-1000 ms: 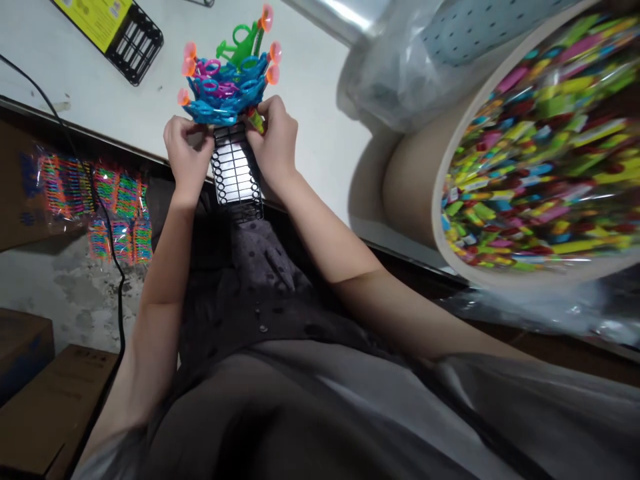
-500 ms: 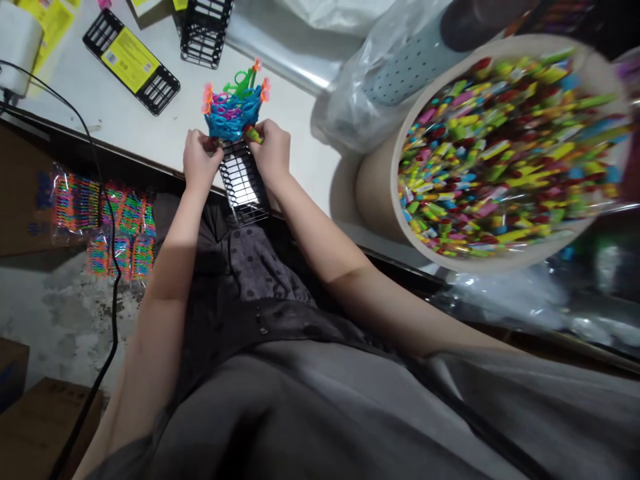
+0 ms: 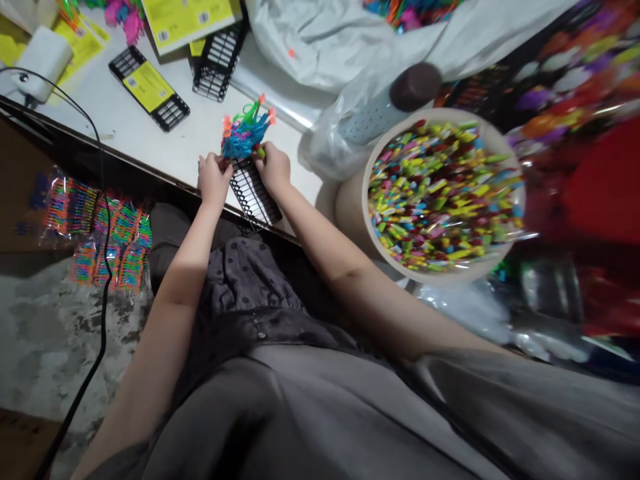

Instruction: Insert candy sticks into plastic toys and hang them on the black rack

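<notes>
Black grid rack (image 3: 254, 191) reaches over the near edge of the white table (image 3: 167, 148); I note the blue toy cluster (image 3: 242, 141) at its far end, between both hands. Right hand (image 3: 276, 172): thumb and fingers pinch a yellow-green piece (image 3: 261, 153). Left hand (image 3: 214, 181): fingers curled beside the rack; I cannot tell whether they pinch anything.

The view has shifted: the tub (image 3: 353, 210) appears nearer centre (no longer cut off), red material (image 3: 607, 187) shows at far right, and left hand (image 3: 214, 180) and right hand (image 3: 275, 171) appear lower.
</notes>
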Demonstrator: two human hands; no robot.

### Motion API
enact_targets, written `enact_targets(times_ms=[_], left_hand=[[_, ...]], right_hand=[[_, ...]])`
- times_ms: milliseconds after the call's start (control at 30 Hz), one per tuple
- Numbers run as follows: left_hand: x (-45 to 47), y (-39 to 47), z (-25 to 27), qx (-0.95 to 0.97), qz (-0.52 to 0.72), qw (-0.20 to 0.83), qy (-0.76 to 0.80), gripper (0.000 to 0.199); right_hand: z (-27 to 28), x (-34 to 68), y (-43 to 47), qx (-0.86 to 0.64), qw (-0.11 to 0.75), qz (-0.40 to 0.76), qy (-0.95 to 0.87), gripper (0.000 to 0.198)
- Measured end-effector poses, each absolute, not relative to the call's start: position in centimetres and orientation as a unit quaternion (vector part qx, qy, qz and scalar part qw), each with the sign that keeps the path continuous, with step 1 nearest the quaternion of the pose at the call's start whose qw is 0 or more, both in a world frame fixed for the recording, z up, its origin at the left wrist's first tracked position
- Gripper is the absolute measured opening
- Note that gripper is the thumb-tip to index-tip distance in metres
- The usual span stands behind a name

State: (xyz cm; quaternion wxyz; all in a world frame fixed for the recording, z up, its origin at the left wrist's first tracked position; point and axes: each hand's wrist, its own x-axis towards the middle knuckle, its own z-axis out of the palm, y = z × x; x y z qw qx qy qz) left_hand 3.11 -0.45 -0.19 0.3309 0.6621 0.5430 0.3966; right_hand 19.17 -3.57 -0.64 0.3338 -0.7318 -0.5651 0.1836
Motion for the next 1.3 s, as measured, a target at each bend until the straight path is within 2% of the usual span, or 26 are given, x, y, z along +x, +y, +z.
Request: enact_targets(times_ms=[100, 200, 333, 433, 567, 667, 900, 1100, 1300], left_hand=[[2.8, -1.9, 1.6, 0.658, 0.37, 0.309, 0.578, 0.022], [2.6, -3.5, 2.8, 0.65, 0.353, 0.311, 0.597, 0.02], [2.1, -5.7, 3.6, 0.661, 0.315, 0.353, 0.583, 0.012], [1.4, -6.6, 3.7, 0.684, 0.293, 0.37, 0.556, 0.008], [0.4, -5.3, 3.1, 0.711, 0.298, 0.325, 0.548, 0.035], [0.0, -3.4, 2.5, 0.767, 0.253, 0.363, 0.464, 0.03], [-0.5, -1.9, 1.3, 0.798, 0.22, 0.385, 0.408, 0.027], [-0.4, -2.4, 1.0, 0.808, 0.217, 0.356, 0.417, 0.027], [-0.2, -2.5, 1.3, 0.806, 0.217, 0.351, 0.424, 0.028]], right_hand=[[0.0, 19.1, -4.9, -0.718, 0.357, 0.199, -0.563, 0.027], [0.7, 19.1, -6.8, -0.719, 0.425, 0.226, -0.502, 0.03], [2.2, 18.5, -9.6, -0.742, 0.463, 0.242, -0.421, 0.021], [3.0, 17.4, -11.4, -0.74, 0.417, 0.266, -0.456, 0.02], [2.8, 16.0, -12.3, -0.739, 0.334, 0.273, -0.517, 0.029], [2.3, 15.1, -11.6, -0.751, 0.303, 0.238, -0.537, 0.034], [1.0, 13.4, -10.4, -0.754, 0.264, 0.12, -0.589, 0.018], [0.5, 13.3, -10.7, -0.747, 0.26, 0.157, -0.592, 0.018], [0.3, 13.6, -10.6, -0.749, 0.218, 0.16, -0.604, 0.019]])
